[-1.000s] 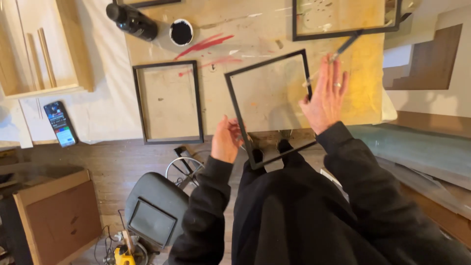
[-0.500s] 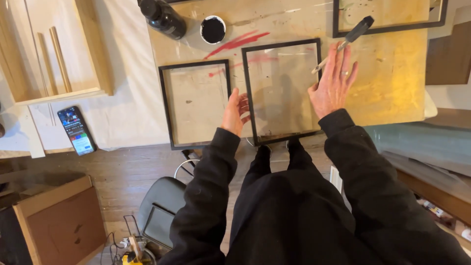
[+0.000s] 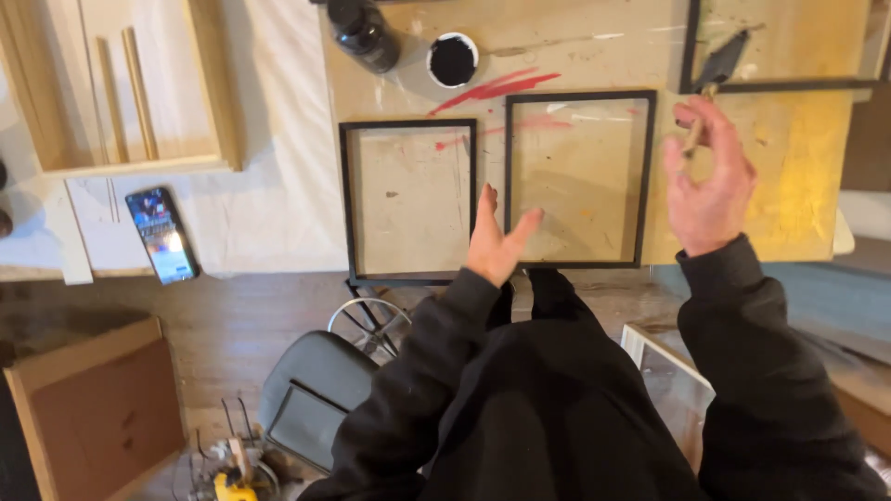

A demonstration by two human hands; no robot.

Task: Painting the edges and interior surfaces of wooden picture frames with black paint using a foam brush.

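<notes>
the black picture frame lies flat on the table, its near rail just past the table's front edge side, right beside a second black frame on its left. the left hand is spread open, thumb and fingers splayed, resting at or just over the frame's near left corner. the right hand hovers off the frame's right rail, fingers loosely curled and pinching the handle of a paintbrush whose dark bristles point away from the person.

the frame looks light and stiff, thin-railed and open in the middle, so it would likely flex or rack if lifted by one corner; two opposite rails seem the safest hold (any fresh black paint would smear under fingers, though i cannot tell if it is wet).

the table is a paint-stained board with red streaks, carrying a tub of black paint and a dark bottle. a white drop cloth holds a phone. wood floor below.
</notes>
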